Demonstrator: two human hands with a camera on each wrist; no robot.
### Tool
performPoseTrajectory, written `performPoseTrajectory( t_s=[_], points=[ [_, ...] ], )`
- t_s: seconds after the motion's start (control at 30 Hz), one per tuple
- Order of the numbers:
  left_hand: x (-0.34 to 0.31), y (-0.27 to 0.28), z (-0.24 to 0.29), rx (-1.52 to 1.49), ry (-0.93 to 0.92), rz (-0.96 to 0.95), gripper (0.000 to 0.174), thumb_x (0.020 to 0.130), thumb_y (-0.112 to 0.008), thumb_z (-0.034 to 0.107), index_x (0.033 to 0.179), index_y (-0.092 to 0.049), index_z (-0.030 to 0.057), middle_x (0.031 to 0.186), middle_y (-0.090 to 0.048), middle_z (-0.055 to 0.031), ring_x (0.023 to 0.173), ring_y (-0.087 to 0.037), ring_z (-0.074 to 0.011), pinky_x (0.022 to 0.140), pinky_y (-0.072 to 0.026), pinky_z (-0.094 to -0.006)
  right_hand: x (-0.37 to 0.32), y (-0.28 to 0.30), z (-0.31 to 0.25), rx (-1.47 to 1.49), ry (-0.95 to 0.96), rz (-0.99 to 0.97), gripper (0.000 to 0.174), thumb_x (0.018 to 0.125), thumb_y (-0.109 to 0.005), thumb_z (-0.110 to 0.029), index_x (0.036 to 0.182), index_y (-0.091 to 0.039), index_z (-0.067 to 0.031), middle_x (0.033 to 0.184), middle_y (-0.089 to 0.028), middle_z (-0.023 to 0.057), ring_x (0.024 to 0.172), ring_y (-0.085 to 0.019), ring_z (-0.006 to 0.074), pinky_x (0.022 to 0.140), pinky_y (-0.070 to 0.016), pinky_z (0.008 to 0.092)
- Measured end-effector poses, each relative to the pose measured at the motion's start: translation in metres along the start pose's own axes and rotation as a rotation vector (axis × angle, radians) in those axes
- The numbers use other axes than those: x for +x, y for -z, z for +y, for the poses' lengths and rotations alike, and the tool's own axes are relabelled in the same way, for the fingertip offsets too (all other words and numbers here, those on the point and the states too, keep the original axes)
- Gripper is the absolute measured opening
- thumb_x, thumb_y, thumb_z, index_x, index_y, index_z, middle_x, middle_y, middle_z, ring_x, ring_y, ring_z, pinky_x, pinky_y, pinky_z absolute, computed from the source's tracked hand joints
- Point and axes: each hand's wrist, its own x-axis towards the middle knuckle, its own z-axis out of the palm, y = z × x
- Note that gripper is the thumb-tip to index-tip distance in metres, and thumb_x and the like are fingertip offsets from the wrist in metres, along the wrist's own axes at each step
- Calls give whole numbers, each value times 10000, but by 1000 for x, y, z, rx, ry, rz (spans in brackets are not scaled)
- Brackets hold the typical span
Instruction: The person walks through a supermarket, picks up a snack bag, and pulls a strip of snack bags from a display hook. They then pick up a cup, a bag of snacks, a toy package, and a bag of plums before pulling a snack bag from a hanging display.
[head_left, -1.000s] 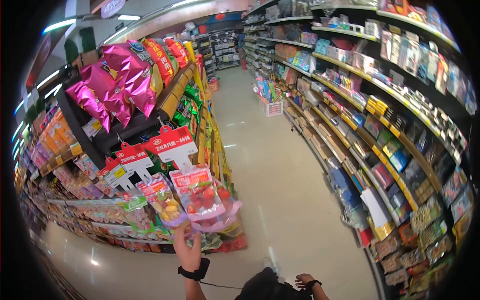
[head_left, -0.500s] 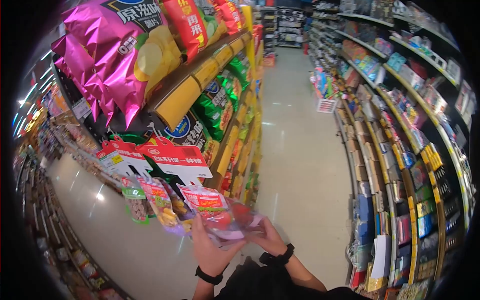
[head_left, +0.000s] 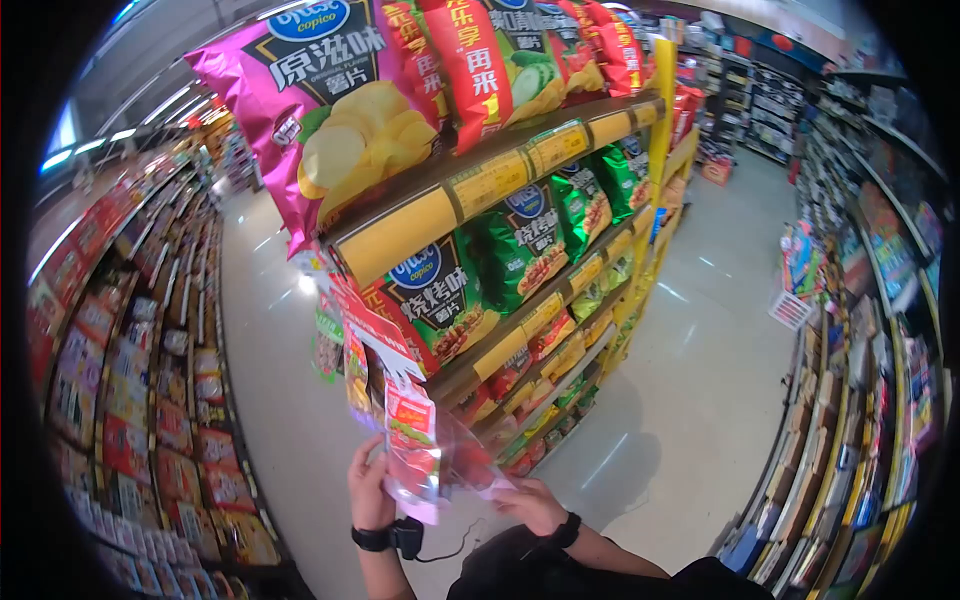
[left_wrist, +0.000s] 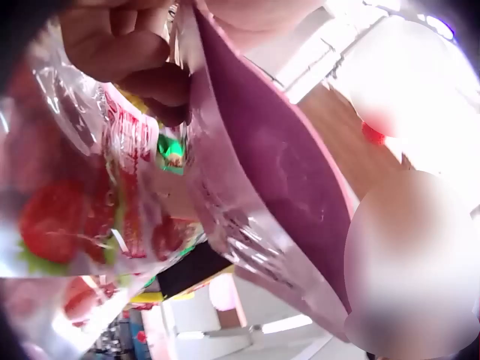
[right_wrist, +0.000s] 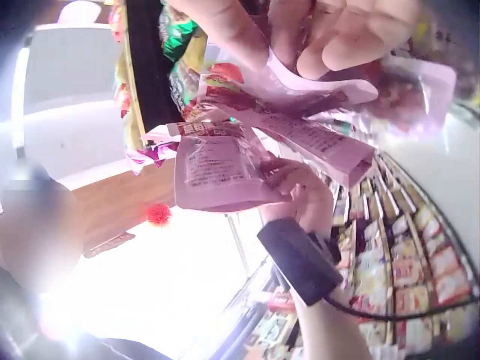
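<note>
At the shelf's near corner, clear packets with pink bottoms hang under a red-and-white card (head_left: pixel 375 325). My left hand (head_left: pixel 370 492) grips the lower left edge of the front packet (head_left: pixel 412 440), which has a red label. To its right my right hand (head_left: pixel 533 507) pinches the bottom corner of another packet (head_left: pixel 468 458) and holds it out sideways. In the left wrist view, curled fingers (left_wrist: pixel 124 56) lie against clear film beside a pink packet bottom (left_wrist: pixel 277 165). The right wrist view has fingers (right_wrist: pixel 322 37) on pink film, and the left hand (right_wrist: pixel 304 195) at a printed packet back (right_wrist: pixel 217 169).
Pink chip bags (head_left: pixel 300 130) lie on the top shelf, green ones (head_left: pixel 530 240) below. A yellow post (head_left: pixel 662 140) marks the shelf's far end. Stocked shelves line both sides, with tiled floor (head_left: pixel 610 440) between. A white basket (head_left: pixel 790 311) stands at the right.
The view has swung left and closer to the chip shelf. Both hands still hold the packets; the right hand has drawn its packet out sideways, away from the front one.
</note>
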Motion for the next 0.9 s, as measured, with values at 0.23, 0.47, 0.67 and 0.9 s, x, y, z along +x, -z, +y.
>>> performPoseTrajectory(
  t_s=[0.23,0.47,0.67,0.9],
  points=[
    [-11,3,16,-188,-8,101,263,936,-477,55,1193,-470,3,1071,-615,-171,915,-650,-238,787,-556,-351,5,-12,14,142,-286,-300,294,877,-643,-209,1069,-614,12,982,-628,49,778,-558,96,700,-454,247],
    [-9,9,9,-69,2,152,249,909,-519,29,1157,-516,-1,1005,-635,-140,874,-645,-197,731,-553,-316,20,-20,29,107,-271,-240,285,898,-616,-188,1107,-590,4,980,-628,42,760,-545,91,688,-448,241],
    [-14,-1,3,226,73,118,479,909,-539,109,1344,-374,-4,1202,-556,-142,739,-639,-156,587,-540,-271,46,-13,51,51,-151,-101,200,899,-573,-75,1087,-585,-8,988,-634,79,750,-573,141,692,-470,285],
    [-44,55,12,432,153,56,503,913,-574,227,1353,-400,56,1222,-565,-101,680,-613,-122,634,-523,-260,47,-21,91,-65,-60,-52,93,871,-615,-119,923,-616,-42,833,-609,30,717,-569,115,613,-453,257]
  ],
)
